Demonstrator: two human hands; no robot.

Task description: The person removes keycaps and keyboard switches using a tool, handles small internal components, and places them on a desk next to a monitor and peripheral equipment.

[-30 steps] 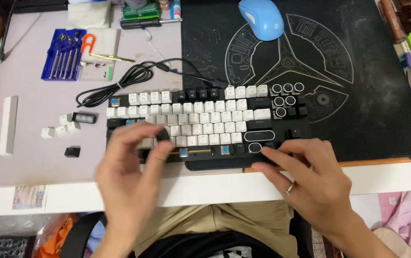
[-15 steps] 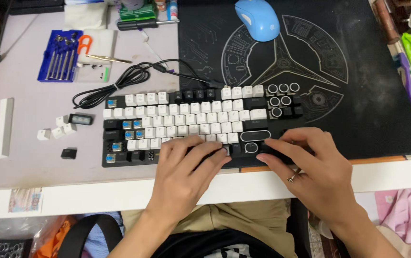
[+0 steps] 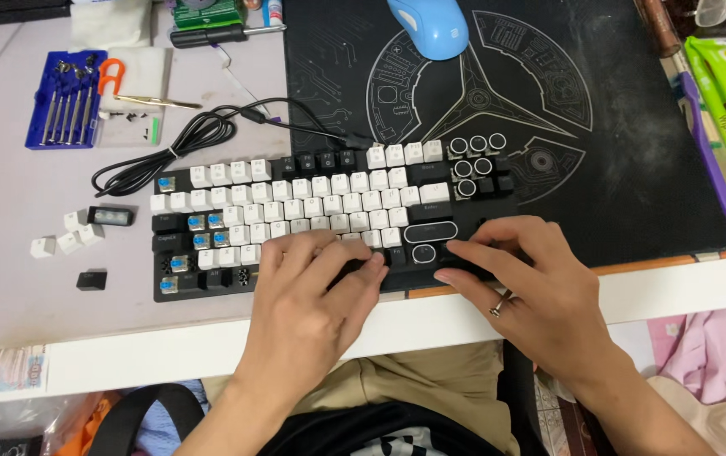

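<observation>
Keyboard [image 3: 320, 211] sits across the desk [image 3: 33, 312] and the left edge of the black mat [image 3: 633, 169], its front edge close to the desk's near edge. Both hands rest on its bottom row: left hand [image 3: 316, 295] lies flat at about 6 o'clock of the board with fingers loosely curled on the keys, gripping nothing, and right hand [image 3: 532, 283], ring on one finger, is at 4 o'clock, fingers pressed on the bottom-right corner, also not gripping anything. Several switches at the board's left end are bare. Loose keycaps [image 3: 67, 235] lie at 9 o'clock, just off the left edge. The cable [image 3: 185, 143] coils at 11 o'clock, the screwdriver set [image 3: 65, 105] is farther out that way, and the mouse [image 3: 428, 25] is at 1 o'clock by the far edge. Open mat runs off to 2–3 o'clock.
</observation>
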